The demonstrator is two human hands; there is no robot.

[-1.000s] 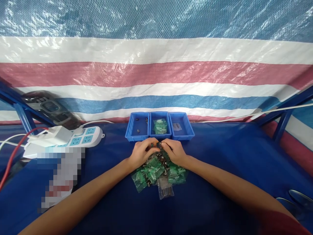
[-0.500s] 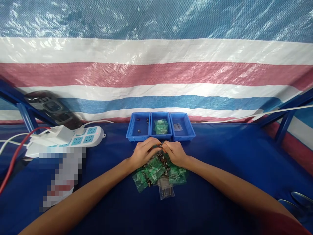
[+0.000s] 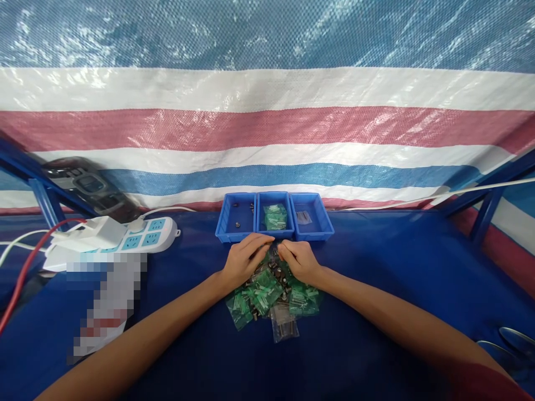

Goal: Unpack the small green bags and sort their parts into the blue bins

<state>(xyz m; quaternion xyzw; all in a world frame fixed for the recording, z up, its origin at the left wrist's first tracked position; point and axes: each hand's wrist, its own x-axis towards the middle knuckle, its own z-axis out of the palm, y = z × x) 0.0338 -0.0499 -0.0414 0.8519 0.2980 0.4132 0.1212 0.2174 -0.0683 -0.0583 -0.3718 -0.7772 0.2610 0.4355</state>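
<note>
My left hand (image 3: 247, 259) rests at the left side of a pile of small parts, its fingers stretched forward and the thumb apart from them. Across from it, my right hand (image 3: 301, 260) has its fingers curled and pinched; what lies in them is hidden. Between the fingertips a small clear bag (image 3: 274, 252) shows partly. Below the hands, loose dark screws (image 3: 276, 272) lie among green bags of pins (image 3: 264, 291) and another green bag (image 3: 301, 299). A clear bag with long pins (image 3: 285, 326) lies nearest me.
Behind the pile stand three blue bins: the left bin (image 3: 223, 220) holds a few screws, the middle bin (image 3: 272, 234) green bags, the right bin (image 3: 320, 220) a clear bag. At left are a white power strip (image 3: 161, 234) and cables. Glasses (image 3: 497, 348) lie at far right.
My left thumb has moved away from the right fingertips, and the left fingers have loosened. More of the clear bag shows between the hands. The right hand has hardly moved.
</note>
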